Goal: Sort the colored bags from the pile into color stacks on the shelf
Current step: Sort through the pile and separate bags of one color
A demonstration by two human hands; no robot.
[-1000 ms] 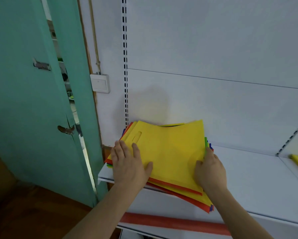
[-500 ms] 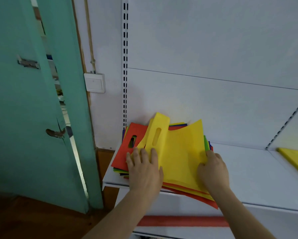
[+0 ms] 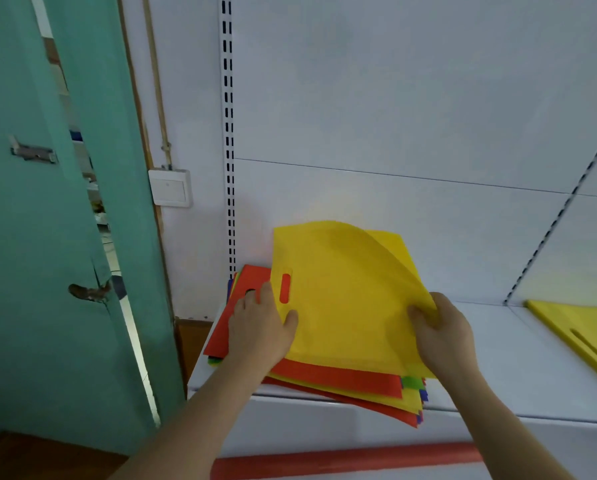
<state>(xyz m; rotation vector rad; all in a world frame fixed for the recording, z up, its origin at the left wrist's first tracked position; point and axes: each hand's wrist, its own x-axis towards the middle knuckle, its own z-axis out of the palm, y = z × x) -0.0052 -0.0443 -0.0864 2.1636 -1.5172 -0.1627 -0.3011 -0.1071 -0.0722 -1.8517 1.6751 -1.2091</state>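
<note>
At the white shelf (image 3: 532, 372), our right hand (image 3: 442, 336) closes its grip on the right edge of the top yellow bag (image 3: 345, 299), lifted and curling off the pile of colored bags (image 3: 342, 382). Our left hand (image 3: 259, 323) lies flat and open on the red bag (image 3: 234, 323) at nine o'clock. A second yellow bag (image 3: 581, 327) rests well apart at three o'clock. A teal door (image 3: 30, 237) and wall switch (image 3: 170, 187) flank the left. No writing is legible.
</note>
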